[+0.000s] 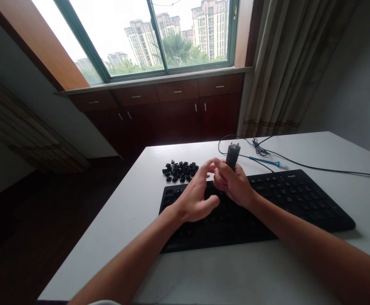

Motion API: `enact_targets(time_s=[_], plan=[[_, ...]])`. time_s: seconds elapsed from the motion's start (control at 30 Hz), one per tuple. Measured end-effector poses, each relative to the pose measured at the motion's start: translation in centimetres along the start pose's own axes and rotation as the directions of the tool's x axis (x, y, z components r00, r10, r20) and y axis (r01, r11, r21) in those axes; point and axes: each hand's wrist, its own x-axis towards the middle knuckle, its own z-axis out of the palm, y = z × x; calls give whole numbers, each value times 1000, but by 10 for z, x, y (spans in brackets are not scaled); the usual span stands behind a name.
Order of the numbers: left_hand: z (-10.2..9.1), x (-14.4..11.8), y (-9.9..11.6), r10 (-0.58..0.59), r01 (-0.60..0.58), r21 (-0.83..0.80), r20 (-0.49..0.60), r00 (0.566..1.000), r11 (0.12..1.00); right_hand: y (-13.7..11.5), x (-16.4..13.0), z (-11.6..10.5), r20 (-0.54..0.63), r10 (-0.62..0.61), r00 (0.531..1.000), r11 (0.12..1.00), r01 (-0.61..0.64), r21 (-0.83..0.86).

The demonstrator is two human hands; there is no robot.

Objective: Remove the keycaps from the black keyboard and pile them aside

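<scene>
A black keyboard (299, 190) lies across the table beneath both my hands. My right hand (235, 186) is wrapped round a short black tool (232, 156), which stands upright with pale prongs at its top end. What the tool is, I cannot make out for certain. My left hand (196, 203) hovers over the keyboard's left part, thumb apart and fingers loosely curved, fingertips close to the right hand's thumb. Nothing shows in its grasp. Behind the keyboard's left end sits a pile of loose black keycaps (181, 169). Some keys at that end appear to lack caps; my hands hide the middle.
A blue brush (264, 161) with a pale tip rests behind the keyboard. Near it runs a tangled black cable (259, 148), stretching to the right edge. The white table (118, 224) ends at left and back; a cabinet (165, 114) stands beyond, under a window.
</scene>
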Motion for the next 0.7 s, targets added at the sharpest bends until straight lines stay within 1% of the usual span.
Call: enact_targets(time_s=[0.03,0.07,0.1,0.17,0.27,0.4,0.47,0.53,0.6,0.7], plan=[[1,-1,3,37,-39,39,52,998,998,0,-1,0,1,-12,1000,1000,12,11],[2,-1,5,48,-55,75,90,995,996,1,-1,-1,1,-23,1000,1000,23,15],[3,-2,7,36,-48,106,118,992,993,1,-2,-1,-2,-31,1000,999,31,15],[8,-1,10,-20,1,138,140,990,990,0,-3,0,-23,-41,999,999,41,2],[17,0,10,-75,59,132,119,990,989,-2,-3,2,-71,-39,997,999,39,-12],[30,0,9,-92,86,117,48,995,989,-8,-1,7,-158,-36,987,999,38,11],[34,0,9,-104,100,103,30,994,990,-9,-1,8,-168,-44,985,999,45,-3],[34,1,11,-107,105,85,23,994,991,-9,-1,7,-147,-52,988,999,51,-9],[29,2,13,-99,97,84,19,995,992,-9,-1,6,-143,-54,988,998,56,10],[17,2,12,-71,68,170,8,997,983,-11,-2,4,-189,-36,981,998,46,49]])
